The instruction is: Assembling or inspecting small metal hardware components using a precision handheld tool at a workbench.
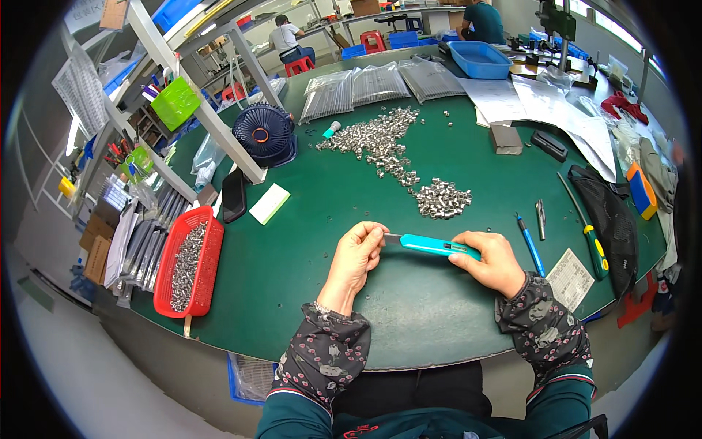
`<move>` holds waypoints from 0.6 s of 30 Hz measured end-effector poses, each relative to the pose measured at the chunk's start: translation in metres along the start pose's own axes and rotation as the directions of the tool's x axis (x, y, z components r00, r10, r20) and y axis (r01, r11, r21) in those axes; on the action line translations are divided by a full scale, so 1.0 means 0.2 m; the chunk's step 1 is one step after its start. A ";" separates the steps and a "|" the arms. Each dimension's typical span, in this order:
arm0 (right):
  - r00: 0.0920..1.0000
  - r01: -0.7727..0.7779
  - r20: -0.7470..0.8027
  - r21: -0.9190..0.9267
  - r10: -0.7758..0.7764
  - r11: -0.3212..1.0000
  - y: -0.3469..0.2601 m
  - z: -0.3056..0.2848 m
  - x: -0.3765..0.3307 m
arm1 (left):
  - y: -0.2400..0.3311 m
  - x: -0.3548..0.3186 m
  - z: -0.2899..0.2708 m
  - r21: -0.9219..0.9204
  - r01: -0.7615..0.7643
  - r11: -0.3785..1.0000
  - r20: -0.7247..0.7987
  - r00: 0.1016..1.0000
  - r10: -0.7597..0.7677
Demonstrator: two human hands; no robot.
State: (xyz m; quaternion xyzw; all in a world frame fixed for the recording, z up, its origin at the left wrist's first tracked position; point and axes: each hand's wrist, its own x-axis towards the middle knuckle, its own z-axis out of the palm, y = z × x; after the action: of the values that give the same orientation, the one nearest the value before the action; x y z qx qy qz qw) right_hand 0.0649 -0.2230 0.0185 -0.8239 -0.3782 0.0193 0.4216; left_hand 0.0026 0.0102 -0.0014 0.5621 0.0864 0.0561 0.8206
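Head view: right hand [493, 261] closed around the handle of a teal utility knife [430, 245], held level just above the green tabletop [307, 285], near its front edge. Blade [393, 239] points left. Left hand [356, 256] has thumb and fingertips pressed together at the blade's tip; what lies between them is hidden. Beyond the knife, a small pile of metal rings [444, 199]; farther back, a larger heap [373, 139]. Red basket [213, 256] of metal pieces stands at left. Blue pen [531, 246] lies right of the right hand.
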 end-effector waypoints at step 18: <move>0.991 0.066 -0.112 -0.043 -0.070 0.997 0.02 0.02 0.00 | -0.01 0.00 0.01 -0.090 -0.083 0.992 -0.086 0.993 0.076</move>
State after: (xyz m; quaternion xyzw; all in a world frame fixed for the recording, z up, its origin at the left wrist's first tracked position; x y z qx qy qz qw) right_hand 0.0672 -0.2216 0.0134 -0.8184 -0.3819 -0.0492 0.4266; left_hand 0.0034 0.0070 -0.0017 0.5232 0.0949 0.1159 0.8390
